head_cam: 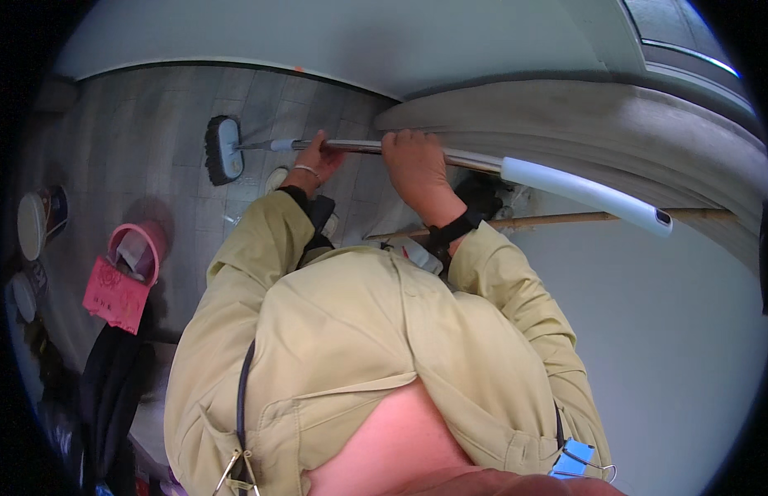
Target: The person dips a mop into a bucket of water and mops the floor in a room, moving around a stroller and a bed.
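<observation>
A long-handled scrub brush spans the view, its metal pole (pixel 470 159) running from left to right. My left hand (pixel 319 161), with a bracelet at the wrist, is on the lower part of the pole, near the light blue collar. Farther up, my right hand (pixel 415 158) is wrapped around the pole, a black band on that wrist. The light blue plastic grip (pixel 585 195) extends to the right beyond my right hand. At the left end, the oval brush head (pixel 226 150) with dark bristles is over the wood-look floor (pixel 185 118); contact cannot be told.
A pink bucket (pixel 157 248) with a pink packet at its rim stands on the left, beside lidded tubs (pixel 33 226). A grey sofa-like piece (pixel 576 111) lies along the right. A wooden stick (pixel 557 219) runs below the pole. A pale wall (pixel 235 31) borders the floor.
</observation>
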`<action>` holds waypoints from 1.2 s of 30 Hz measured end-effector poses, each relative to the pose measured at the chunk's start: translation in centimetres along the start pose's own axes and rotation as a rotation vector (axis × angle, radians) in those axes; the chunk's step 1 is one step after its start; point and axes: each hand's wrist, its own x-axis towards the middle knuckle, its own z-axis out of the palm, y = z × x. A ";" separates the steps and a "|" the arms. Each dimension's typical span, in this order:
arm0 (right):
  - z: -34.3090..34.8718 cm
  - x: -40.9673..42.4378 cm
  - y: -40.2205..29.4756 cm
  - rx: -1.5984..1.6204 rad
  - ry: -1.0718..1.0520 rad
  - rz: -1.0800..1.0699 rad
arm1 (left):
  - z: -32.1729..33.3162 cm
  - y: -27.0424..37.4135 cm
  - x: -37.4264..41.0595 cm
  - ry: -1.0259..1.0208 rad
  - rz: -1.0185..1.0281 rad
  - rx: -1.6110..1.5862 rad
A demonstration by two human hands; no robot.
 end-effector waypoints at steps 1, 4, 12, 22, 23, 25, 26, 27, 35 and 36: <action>0.2 0.0 0.6 -0.007 0.037 -0.043 | -0.2 0.1 -0.4 0.040 0.001 0.033; 0.0 -0.2 3.3 0.016 0.107 -0.169 | -1.1 0.4 0.0 0.043 -0.020 0.028; -10.8 -3.5 7.5 -0.114 -0.116 -0.208 | -6.1 0.6 4.6 0.288 0.207 -0.328; -13.3 -10.9 11.3 -0.301 0.135 -0.206 | -1.0 0.0 3.4 0.270 -0.037 -0.359; -13.3 -12.1 11.4 -0.305 0.156 -0.195 | -1.2 0.7 3.6 0.241 -0.066 -0.428; -11.9 -14.4 11.7 -0.235 0.177 -0.155 | -1.8 2.0 4.1 0.177 -0.128 -0.554; -11.1 -15.6 11.5 -0.222 0.195 -0.104 | -1.6 2.0 4.0 0.136 -0.044 -0.499; -10.1 -16.6 11.3 -0.207 0.223 -0.054 | -1.4 2.2 3.8 0.091 0.050 -0.442; -3.3 -20.7 11.1 0.186 -0.238 0.372 | 3.1 6.5 -3.1 -0.219 0.349 -0.205; -4.0 -20.1 10.5 0.183 -0.143 0.329 | 4.3 8.1 -4.5 -0.203 0.409 -0.131</action>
